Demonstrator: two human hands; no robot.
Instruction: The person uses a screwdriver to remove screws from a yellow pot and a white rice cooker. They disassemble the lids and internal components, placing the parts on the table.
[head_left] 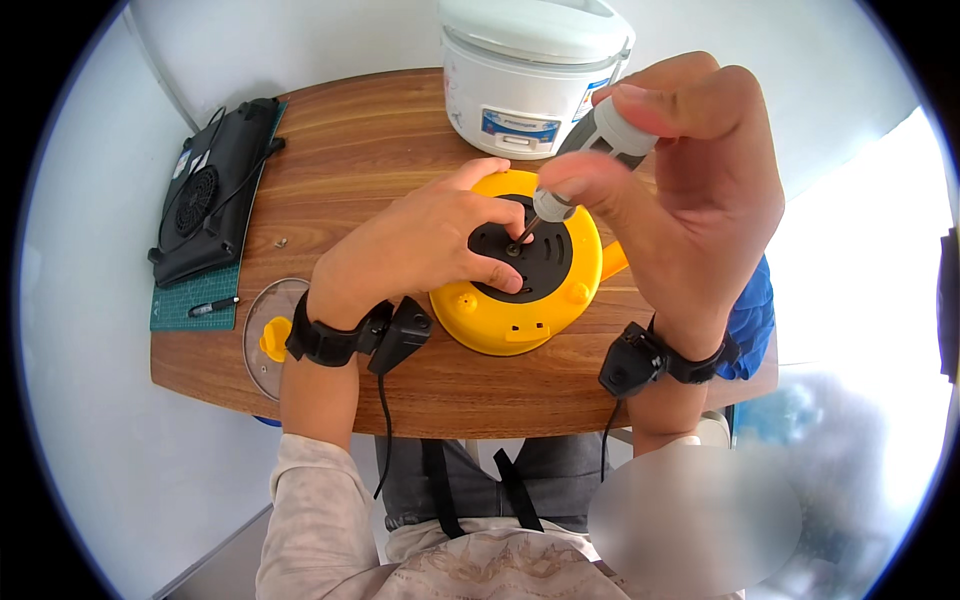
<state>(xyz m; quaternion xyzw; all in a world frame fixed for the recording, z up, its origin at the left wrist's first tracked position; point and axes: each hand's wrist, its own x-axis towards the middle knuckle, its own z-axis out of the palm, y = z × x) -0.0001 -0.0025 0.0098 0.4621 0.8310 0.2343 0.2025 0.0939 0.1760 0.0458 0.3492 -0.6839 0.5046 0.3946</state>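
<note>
A round yellow appliance housing (480,330) lies on the wooden table, its black vented centre plate (557,262) facing up and a yellow handle at the right. My left hand (425,235) is spread over its left side. The thumb and a bent finger rest apart on the plate, and other fingertips reach the far rim. My right hand (715,170) is wrapped round a grey-and-white screwdriver (625,128), tilted, with its bit down at a screw (513,250) in the plate. The bent left finger is close beside the bit; I cannot tell whether it touches.
Behind stands a white rice cooker (475,85). At left, a black appliance with a fan grille (197,200) and a pen (212,307) lie on a green mat (180,322). A glass lid (287,296) with a yellow knob (275,338) is near my left wrist. Blue cloth (752,325) lies right.
</note>
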